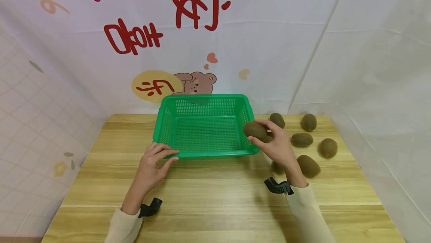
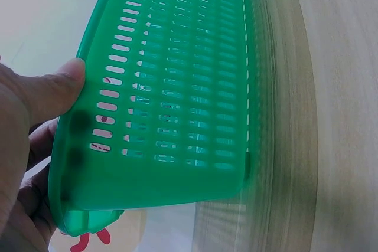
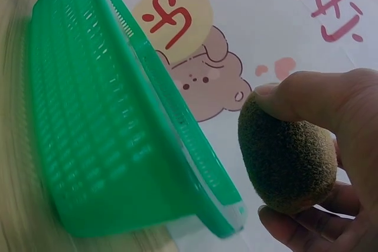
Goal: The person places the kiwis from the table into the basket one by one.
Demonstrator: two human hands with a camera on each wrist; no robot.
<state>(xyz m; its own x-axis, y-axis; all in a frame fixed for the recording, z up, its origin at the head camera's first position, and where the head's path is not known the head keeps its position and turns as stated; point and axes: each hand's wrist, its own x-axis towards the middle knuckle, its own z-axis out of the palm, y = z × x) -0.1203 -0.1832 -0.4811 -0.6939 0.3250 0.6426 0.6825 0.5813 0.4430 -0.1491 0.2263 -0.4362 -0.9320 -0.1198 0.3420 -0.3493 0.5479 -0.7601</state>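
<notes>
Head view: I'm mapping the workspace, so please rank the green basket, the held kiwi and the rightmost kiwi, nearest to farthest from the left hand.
1. Green basket: nearest; the left hand holds its rim at the near left corner.
2. Held kiwi: in the right hand, by the basket's right end.
3. Rightmost kiwi: farthest; on the table, beyond the right hand.
</notes>
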